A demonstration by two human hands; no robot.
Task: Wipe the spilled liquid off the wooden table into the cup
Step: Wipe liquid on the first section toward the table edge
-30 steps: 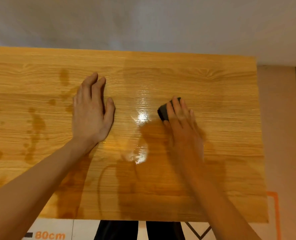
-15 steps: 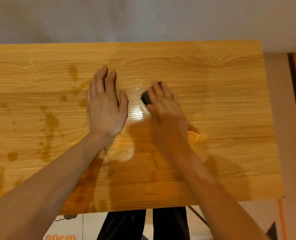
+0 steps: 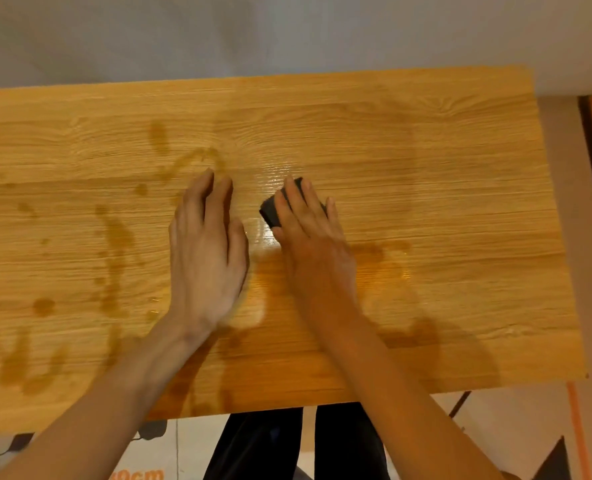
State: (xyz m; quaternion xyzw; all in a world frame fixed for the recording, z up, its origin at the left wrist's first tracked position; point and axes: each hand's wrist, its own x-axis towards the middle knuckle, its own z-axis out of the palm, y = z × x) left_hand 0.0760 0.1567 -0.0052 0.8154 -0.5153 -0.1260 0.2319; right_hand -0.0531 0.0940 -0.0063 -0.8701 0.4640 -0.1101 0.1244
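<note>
Near the front edge of the wooden counter (image 3: pixel 426 168), brown spilled liquid (image 3: pixel 114 244) lies in streaks and drops, mostly on the left side, with a wet glossy patch between the two hands. Farther in, the left hand (image 3: pixel 207 258) rests flat on the wood, fingers straight and close together. Just beside it, the right hand (image 3: pixel 311 237) presses a dark sponge (image 3: pixel 272 211) against the wet surface, fingers laid over its top, thumb at its near edge.
</note>
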